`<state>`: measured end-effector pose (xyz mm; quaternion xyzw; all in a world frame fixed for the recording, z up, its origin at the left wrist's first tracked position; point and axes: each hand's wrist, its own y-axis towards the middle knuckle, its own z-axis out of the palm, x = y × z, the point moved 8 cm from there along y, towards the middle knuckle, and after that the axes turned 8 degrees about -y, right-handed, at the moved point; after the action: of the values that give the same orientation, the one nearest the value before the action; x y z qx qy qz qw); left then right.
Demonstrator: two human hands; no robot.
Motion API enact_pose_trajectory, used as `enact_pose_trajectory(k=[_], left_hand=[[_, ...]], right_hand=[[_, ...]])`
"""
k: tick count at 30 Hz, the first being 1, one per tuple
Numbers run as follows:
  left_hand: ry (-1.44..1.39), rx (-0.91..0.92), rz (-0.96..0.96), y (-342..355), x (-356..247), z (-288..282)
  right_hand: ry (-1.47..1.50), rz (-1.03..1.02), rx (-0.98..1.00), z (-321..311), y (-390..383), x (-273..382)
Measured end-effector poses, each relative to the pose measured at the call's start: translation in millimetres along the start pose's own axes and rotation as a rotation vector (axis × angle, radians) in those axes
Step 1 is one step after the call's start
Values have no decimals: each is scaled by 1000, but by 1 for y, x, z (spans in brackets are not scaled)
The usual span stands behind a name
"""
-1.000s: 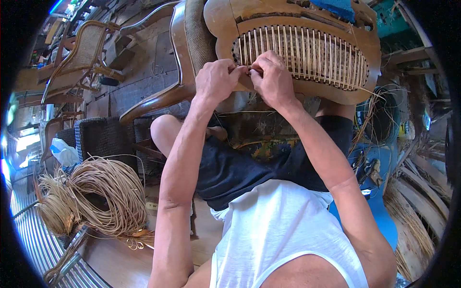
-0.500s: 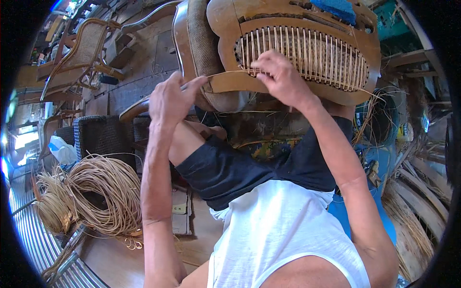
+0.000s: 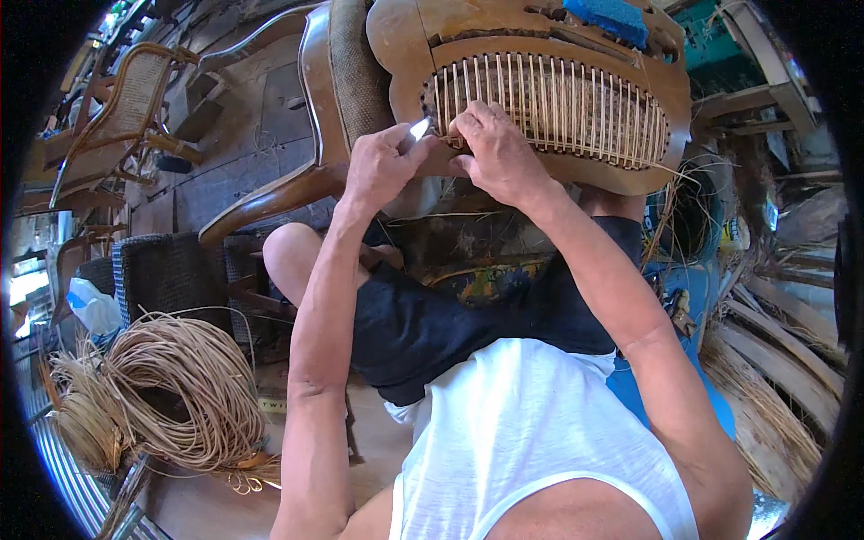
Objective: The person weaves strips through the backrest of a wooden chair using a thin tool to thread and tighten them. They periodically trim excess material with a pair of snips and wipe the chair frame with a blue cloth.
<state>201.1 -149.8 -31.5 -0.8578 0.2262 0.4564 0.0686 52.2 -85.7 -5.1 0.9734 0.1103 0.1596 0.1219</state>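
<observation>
Head view: pinches a small bright piece (image 3: 419, 129), too glaring to make out, between thumb and forefinger of the left hand (image 3: 382, 168). Curls the right hand (image 3: 499, 155) just beside those fingers, at the near edge of the cane panel (image 3: 560, 103); cannot tell whether clamped on anything. Shows the panel spread right of the fingertips, set in a wooden frame (image 3: 396, 54), and a coil of cane (image 3: 220, 382) well apart, to their left.
</observation>
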Motion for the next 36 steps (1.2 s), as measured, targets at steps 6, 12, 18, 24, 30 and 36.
enact_pose_trajectory(k=[6, 12, 18, 24, 30, 36], left_hand=[[-50, 0, 176, -6, -3, 4], [-28, -46, 154, -11, -16, 8], [278, 120, -304, -16, 1, -49], [581, -327, -306, -56, -7, -180], [99, -193, -45, -29, -46, -81], [50, 75, 116, 0, -86, 48]], right_hand=[[-24, -107, -73, -4, -1, 8], [-73, -226, -256, -14, -7, 17], [-121, -199, -248, -18, -57, 20], [-92, 188, -157, -87, -168, -75], [-106, 273, -312, -106, -141, -110], [79, 59, -322, -83, -84, -67]])
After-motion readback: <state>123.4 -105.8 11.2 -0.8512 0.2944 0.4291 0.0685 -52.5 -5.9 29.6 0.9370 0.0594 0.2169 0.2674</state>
